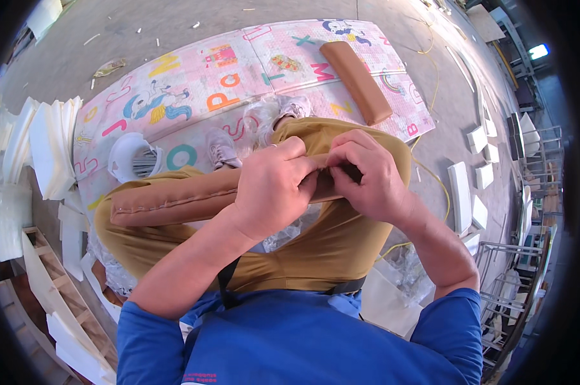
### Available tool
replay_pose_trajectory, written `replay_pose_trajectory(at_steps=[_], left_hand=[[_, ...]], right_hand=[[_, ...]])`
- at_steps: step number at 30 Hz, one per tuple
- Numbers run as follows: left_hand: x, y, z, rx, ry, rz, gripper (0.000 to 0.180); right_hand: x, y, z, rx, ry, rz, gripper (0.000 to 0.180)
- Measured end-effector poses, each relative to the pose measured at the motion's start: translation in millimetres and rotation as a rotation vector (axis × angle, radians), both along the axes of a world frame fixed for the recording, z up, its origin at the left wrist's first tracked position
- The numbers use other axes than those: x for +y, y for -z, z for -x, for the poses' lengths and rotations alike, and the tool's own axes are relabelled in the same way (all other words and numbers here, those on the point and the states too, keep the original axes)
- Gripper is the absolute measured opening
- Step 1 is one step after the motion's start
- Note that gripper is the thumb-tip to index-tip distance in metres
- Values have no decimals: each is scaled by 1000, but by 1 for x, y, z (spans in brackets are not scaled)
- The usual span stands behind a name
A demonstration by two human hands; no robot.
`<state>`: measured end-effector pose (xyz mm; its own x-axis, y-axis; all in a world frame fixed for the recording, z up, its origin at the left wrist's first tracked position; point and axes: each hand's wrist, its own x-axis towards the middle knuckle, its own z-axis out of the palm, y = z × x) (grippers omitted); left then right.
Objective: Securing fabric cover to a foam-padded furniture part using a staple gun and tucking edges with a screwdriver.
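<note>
Both your forearms come up from the lower edge, with the elbows bent outward, and they meet in front of you above the lap. Your left hand [274, 183] has its back turned upward and the fingers curled; your right hand [367, 176] comes from the other side, also with bent fingers, and its fingertips are just beside those of the left. The grip is narrow: each hand pinches the brown covering of a long padded bar [174, 200] between thumb and fingers. Exactly how the fingertips press is partly hidden from you.

The padded bar lies across your thighs, under the grip. Its longer visible part reaches to the left of the left hand, with a puckered seam [174, 204] running along it; its right end is mostly covered by the right hand.

To the left of the grip and a little beyond it, a white bucket [115, 165] stands on the printed play mat [187, 77], and thin grey strips [146, 164] are inside it. Beyond the grip, toward the right, a second brown padded bar [357, 83] lies slanted on the same mat, apart from your hands.
</note>
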<state>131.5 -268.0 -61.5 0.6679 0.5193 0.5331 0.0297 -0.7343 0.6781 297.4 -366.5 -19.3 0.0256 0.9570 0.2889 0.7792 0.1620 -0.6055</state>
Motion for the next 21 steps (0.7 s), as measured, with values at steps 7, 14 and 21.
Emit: replay_pose_trajectory(at_steps=[7,14,21], left_hand=[[-2,6,-3,-20,1,-88,17],[-2,-3,12,117,83,-113,24],[69,-33,43,397,449,483,61]], right_hand=[[2,5,-4,-70,-69,-41,18],[3,10,-4,-240,-161,-278,22],[-7,5,-13,-201,-229,-251,20]])
